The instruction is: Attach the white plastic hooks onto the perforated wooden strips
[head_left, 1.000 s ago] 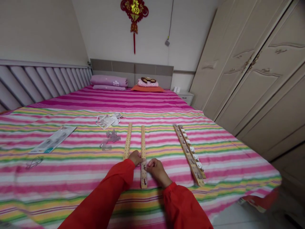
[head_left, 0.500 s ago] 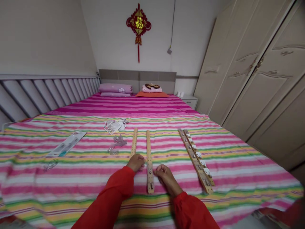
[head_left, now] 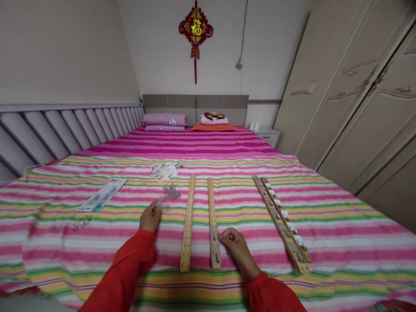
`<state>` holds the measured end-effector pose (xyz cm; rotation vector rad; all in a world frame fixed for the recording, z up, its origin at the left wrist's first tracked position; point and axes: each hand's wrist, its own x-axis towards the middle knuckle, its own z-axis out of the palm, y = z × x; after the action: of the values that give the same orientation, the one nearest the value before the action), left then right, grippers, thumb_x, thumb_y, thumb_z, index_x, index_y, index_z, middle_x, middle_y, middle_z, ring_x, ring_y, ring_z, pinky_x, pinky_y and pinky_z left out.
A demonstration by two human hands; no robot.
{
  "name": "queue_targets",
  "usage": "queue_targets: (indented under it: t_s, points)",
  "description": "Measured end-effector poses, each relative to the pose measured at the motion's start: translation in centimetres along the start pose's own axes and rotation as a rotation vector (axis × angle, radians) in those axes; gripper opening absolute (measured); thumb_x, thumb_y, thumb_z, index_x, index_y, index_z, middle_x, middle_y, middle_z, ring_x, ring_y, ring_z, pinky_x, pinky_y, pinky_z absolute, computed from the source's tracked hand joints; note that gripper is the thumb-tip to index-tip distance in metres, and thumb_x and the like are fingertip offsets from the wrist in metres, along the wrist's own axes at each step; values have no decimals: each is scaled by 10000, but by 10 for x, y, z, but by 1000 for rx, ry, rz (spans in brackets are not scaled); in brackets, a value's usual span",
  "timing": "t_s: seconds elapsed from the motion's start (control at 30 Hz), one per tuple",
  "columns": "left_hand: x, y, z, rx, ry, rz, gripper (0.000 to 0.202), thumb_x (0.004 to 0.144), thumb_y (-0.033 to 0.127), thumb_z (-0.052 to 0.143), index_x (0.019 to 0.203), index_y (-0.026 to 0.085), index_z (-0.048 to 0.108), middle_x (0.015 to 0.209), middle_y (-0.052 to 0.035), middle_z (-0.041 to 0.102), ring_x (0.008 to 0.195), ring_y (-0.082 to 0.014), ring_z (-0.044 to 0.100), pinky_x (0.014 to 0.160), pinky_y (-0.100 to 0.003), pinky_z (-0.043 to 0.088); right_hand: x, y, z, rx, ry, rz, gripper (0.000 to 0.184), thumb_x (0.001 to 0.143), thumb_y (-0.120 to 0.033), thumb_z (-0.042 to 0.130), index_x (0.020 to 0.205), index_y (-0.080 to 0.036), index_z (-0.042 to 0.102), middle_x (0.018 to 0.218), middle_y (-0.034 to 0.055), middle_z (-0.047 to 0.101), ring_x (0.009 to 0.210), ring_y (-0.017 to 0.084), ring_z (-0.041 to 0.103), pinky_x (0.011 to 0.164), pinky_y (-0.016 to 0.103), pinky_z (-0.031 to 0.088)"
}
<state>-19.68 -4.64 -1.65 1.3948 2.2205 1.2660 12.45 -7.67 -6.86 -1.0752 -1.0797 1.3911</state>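
Two bare wooden strips with rows of holes lie side by side on the striped bedspread [head_left: 97, 242]: a left strip [head_left: 188, 221] and a right strip [head_left: 212, 216] with two small metal hooks near its near end. My right hand [head_left: 234, 246] rests just right of that strip, fingers curled in a loose pinch; what it holds, if anything, I cannot make out. My left hand [head_left: 150, 218] has reached left of the strips and its fingertips touch a small clear plastic packet [head_left: 161, 204] of parts.
A pair of finished strips [head_left: 282, 221] with white knobs and hooks lies to the right. A flat card package [head_left: 102, 195], crumpled clear bags [head_left: 165, 170] and a small wire piece [head_left: 81, 223] lie left. Pillows sit at the headboard; a wardrobe [head_left: 357, 99] stands right.
My left hand left the strips and moved left to the clear packet. My right hand stayed beside the right strip. The view shifted, so everything sits further right in frame.
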Motion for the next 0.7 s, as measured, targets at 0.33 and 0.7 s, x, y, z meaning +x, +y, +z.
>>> queue_targets:
  t_s: [0.33,0.7]
  points:
    - [-18,11,3,-59,-20,-35,247,669,379,573,820,191,629,652,0,644,650,-172,606,660,-260,477,-5,-4,0,-16,-8,7,388,589,-483,760,575,-208,488,374,-97,363,342,62,252,363,211,153]
    - [-64,31,7,-448,-59,5,352,617,497,639,773,184,597,724,-22,649,690,-155,605,666,-261,500,-6,-7,0,11,-12,24,372,593,-455,762,591,-205,487,375,-107,371,318,51,248,350,207,146]
